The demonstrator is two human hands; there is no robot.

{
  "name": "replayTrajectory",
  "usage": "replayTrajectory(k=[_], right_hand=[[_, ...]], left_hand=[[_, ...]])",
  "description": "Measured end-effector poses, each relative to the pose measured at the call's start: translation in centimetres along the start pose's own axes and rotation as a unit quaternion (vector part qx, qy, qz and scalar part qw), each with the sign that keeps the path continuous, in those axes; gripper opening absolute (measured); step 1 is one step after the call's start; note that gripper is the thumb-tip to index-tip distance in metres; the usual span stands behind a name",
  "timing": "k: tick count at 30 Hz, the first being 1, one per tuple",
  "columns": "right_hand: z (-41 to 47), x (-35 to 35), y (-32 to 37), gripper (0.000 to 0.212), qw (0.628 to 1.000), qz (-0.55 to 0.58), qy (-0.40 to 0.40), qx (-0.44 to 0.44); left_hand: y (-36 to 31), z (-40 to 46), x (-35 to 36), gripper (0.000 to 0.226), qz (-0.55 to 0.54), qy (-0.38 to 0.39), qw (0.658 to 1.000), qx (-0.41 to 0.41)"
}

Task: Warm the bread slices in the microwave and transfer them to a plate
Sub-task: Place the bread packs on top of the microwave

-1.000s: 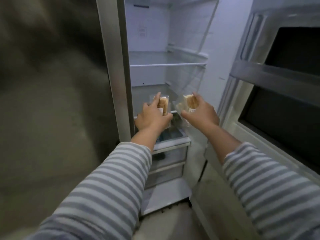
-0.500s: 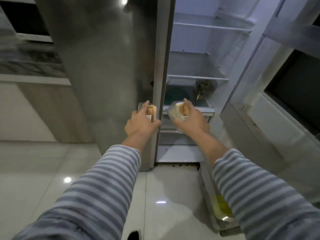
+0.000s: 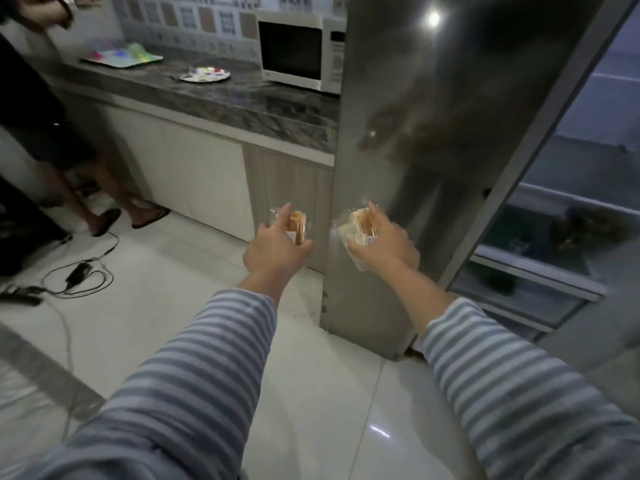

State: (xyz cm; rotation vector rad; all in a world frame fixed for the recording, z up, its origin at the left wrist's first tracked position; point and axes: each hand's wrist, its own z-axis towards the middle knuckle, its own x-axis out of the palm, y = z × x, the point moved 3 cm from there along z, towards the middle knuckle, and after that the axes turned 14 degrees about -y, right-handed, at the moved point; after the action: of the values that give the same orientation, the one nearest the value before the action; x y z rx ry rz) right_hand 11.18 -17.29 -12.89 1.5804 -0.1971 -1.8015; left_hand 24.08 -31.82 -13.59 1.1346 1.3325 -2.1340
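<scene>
Bread slices in clear wrappers: left hand [image 3: 277, 249] grips one packet [image 3: 297, 227], right hand [image 3: 384, 245] grips another [image 3: 356, 226]; microwave [image 3: 299, 50] closed on far desk [image 3: 221, 98].

Two wrapped bread slices [image 3: 297, 227], one microwave [image 3: 298, 51], one plate [image 3: 204, 76]

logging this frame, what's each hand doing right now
Left hand: closed on a wrapped bread slice.
Right hand: closed on another wrapped bread slice.

Glossy white tile floor [image 3: 311, 393], grey marble counter [image 3: 242, 98] over pale cabinets [image 3: 194, 178], patterned tile backsplash [image 3: 194, 15].
</scene>
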Motion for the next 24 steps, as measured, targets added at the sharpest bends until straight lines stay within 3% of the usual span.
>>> replayTrajectory(k=[13,24], right_hand=[[8.2,16.7,21.5,0.083,0.995,0.072,0.007,-0.074],[22.8,24.1,31.4,0.083,0.992,0.056,-0.048,-0.102]], left_hand=[[13.3,22.1,-6.0,0.077,0.030,-0.073,0.997,-0.025],[13.5,41.3,-3.8,0.080,-0.005,-0.121,0.993,0.002]])
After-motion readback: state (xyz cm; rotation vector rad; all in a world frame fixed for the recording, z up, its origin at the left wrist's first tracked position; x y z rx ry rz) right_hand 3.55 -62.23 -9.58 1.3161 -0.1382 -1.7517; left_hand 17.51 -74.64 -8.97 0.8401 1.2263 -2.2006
